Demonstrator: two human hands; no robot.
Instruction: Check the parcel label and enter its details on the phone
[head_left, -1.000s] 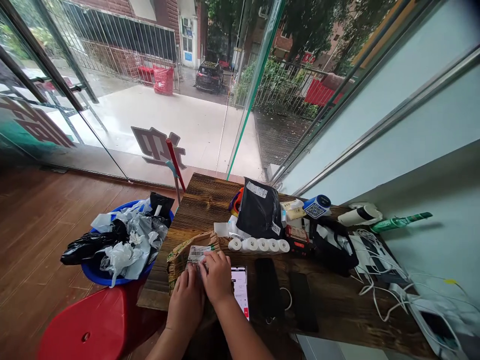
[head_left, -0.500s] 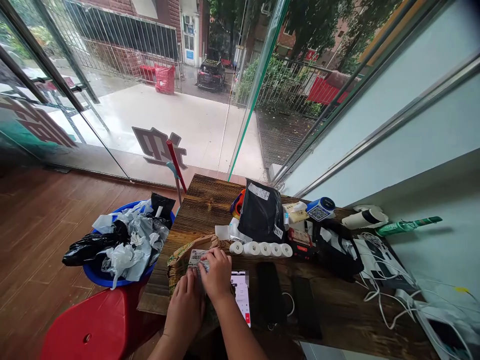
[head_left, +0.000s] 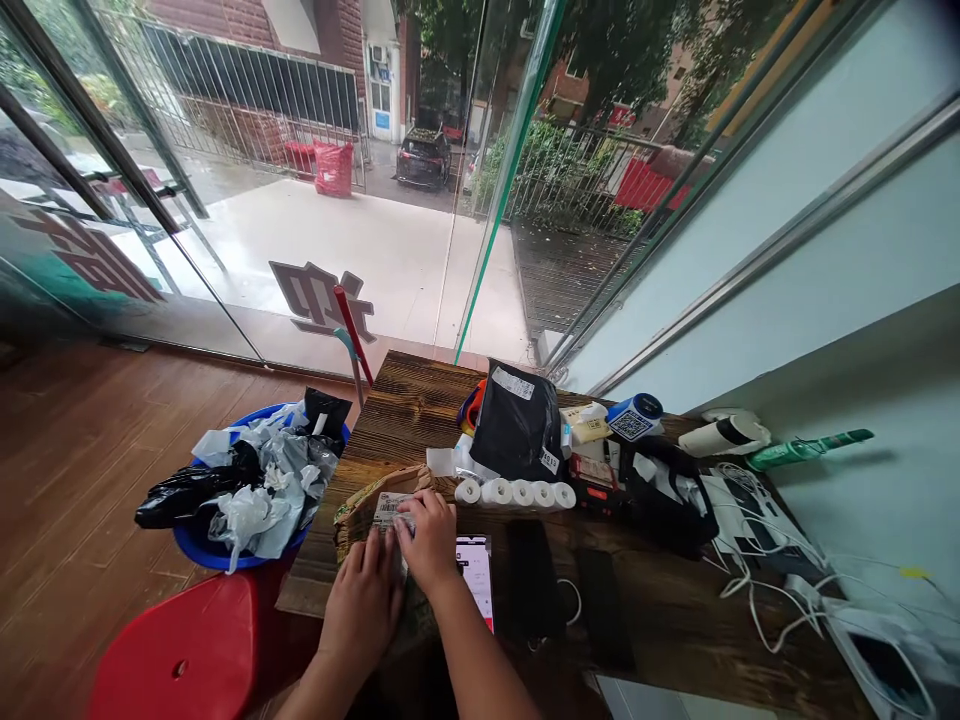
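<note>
Cardboard parcel [head_left: 360, 510], paper label [head_left: 391, 508].

Both hands pressed flat on a brown parcel at six o'clock, left hand [head_left: 365, 597] low on the brown parcel [head_left: 365, 512], right hand [head_left: 428, 541] over its white label [head_left: 390, 509], lit phone [head_left: 478, 588] just at three o'clock of the right hand, black mailer bag [head_left: 517, 425] at one o'clock, blue basin [head_left: 196, 546] at nine o'clock.

Left hand [head_left: 365, 605] and right hand [head_left: 429, 541] lie palm-down, side by side at the tabletop's near left edge, fingers extended forward; both forearms bare.
</note>
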